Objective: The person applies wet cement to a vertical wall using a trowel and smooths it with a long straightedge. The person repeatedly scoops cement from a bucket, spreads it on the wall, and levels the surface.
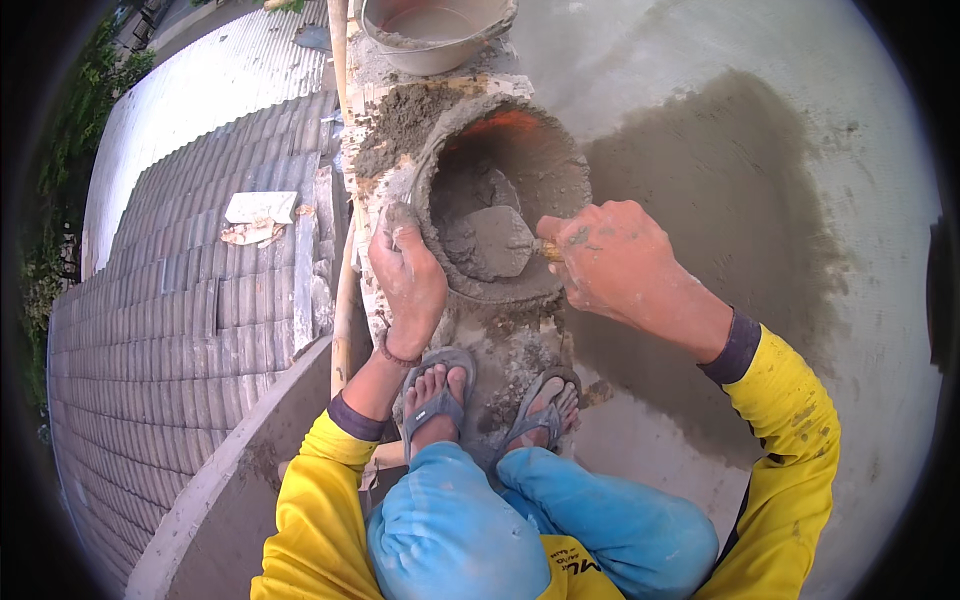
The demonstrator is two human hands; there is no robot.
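Note:
A mortar-caked bucket (437, 232) with an orange interior stands on a narrow, splattered plank in front of me, grey mortar inside. My right hand (610, 262) is closed on the wooden handle of a trowel (492, 243), whose coated blade is in the bucket. My left hand (405, 272) has its fingers curled on the bucket's left rim, their tips smeared with mortar. Loose mortar (395, 125) lies heaped beside the bucket.
A second pail (420, 58) stands farther along the plank. My sandalled feet are just behind the bucket. At left a concrete edge (215, 485) and bamboo poles border a drop to tiled roofing (170, 370). At right is a grey wall or slab (850, 200) with a dark wet patch.

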